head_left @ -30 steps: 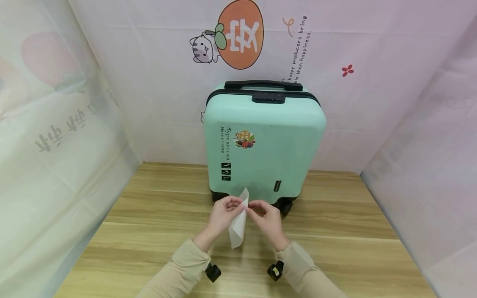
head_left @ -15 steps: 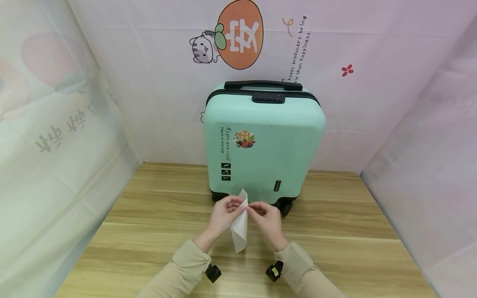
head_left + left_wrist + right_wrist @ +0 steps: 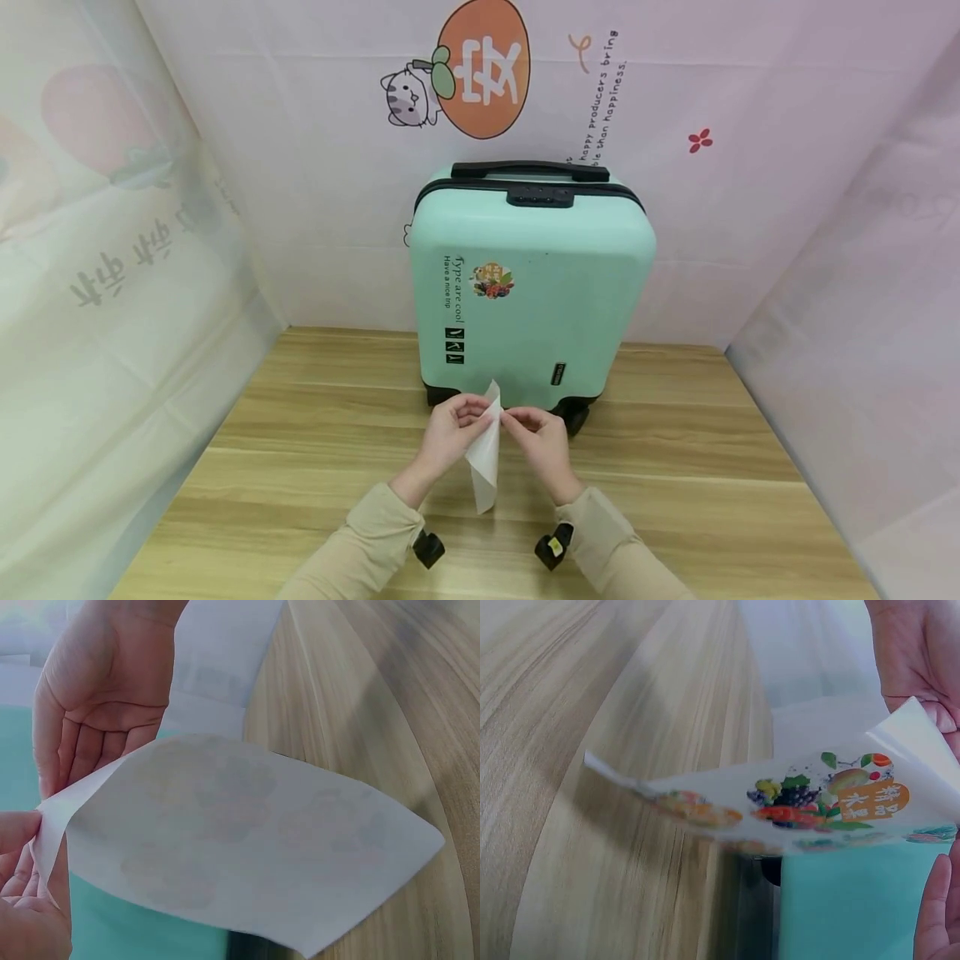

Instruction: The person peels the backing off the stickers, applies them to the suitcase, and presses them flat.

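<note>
A white sheet of fruit stickers (image 3: 483, 458) hangs folded over between both hands, low in front of a mint-green suitcase (image 3: 525, 292). My left hand (image 3: 452, 429) holds the sheet near its upper part between thumb and fingers. At the facing edge, my right hand (image 3: 542, 437) pinches the sheet with thumb and forefinger. The plain back of the sticker sheet (image 3: 225, 825) faces the left wrist camera. In the right wrist view its printed side shows colourful fruit pictures (image 3: 795, 799). The exact pinch point is partly hidden.
The suitcase stands upright against a printed cloth backdrop (image 3: 337, 208), with a black handle (image 3: 530, 170) on top. A round fruit sticker (image 3: 492, 281) is on its front. Wood-grain tabletop (image 3: 315, 433) extends around the hands.
The sheet's lower end has swung a little to the right and down. My right hand has shifted slightly to the right; my left hand has hardly moved.
</note>
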Demonstrator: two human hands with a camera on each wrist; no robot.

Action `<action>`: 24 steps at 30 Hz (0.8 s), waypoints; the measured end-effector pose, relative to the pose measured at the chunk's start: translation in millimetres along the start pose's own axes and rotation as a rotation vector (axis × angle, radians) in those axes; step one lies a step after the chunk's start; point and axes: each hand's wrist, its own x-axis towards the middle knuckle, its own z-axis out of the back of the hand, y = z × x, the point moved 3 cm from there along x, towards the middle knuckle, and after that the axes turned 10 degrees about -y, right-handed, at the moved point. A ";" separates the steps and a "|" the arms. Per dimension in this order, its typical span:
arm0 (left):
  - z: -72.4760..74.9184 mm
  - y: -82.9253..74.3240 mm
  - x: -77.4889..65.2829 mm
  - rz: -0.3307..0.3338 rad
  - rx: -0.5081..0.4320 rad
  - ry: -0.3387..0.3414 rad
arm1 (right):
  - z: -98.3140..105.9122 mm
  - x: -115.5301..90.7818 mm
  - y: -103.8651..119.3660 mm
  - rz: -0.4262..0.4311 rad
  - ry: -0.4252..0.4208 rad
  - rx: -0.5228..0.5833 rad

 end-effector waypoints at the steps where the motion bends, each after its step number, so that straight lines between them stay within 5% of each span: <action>1: 0.8 -0.5 0.1 -0.020 -0.007 -0.001 | 0.7 0.8 -1.7 -0.009 -0.002 0.011; 5: 4.3 -0.6 1.0 -0.107 -0.021 -0.014 | 4.9 2.5 -4.9 -0.034 -0.018 0.048; 15: 18.2 15.9 2.4 0.094 -0.001 -0.136 | 17.3 5.9 -8.2 -0.042 -0.081 0.059; 24: 34.4 50.9 -5.5 0.240 0.032 -0.229 | 23.8 7.5 -11.9 -0.042 -0.097 0.068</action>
